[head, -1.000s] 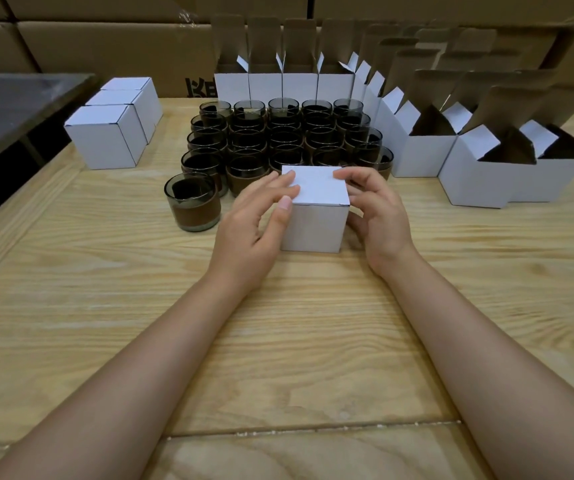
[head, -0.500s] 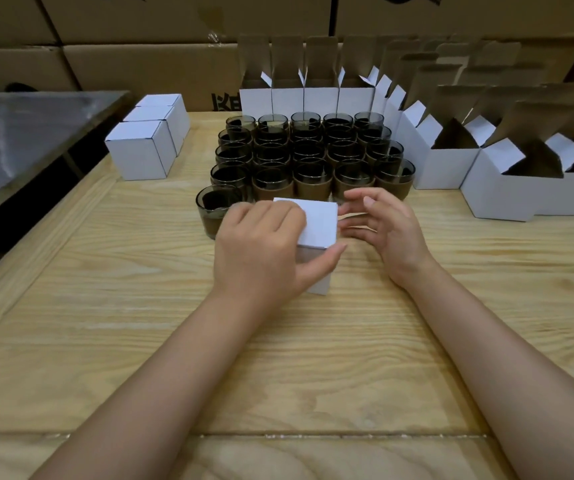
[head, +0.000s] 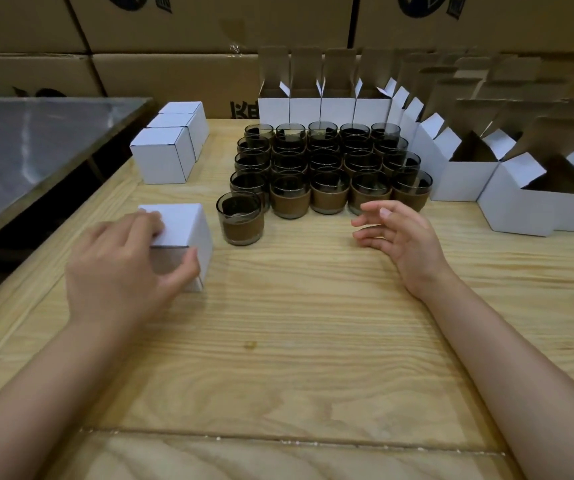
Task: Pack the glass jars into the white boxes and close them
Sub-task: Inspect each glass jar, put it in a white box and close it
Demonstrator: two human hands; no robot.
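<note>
Three closed white cardboard cubes [head: 166,152] stand in a row, far left on the pale wooden bench [head: 313,341]. Head view: left grip [head: 119,268] holds a fourth closed white box [head: 178,223], fingers over its top and thumb on its near face, just beside a lone smoked-glass jar [head: 242,221]. Right grip [head: 403,237] is wide and holds nothing, near the massed glass jars [head: 327,168]. Open white boxes [head: 465,174] stand at right.
</note>
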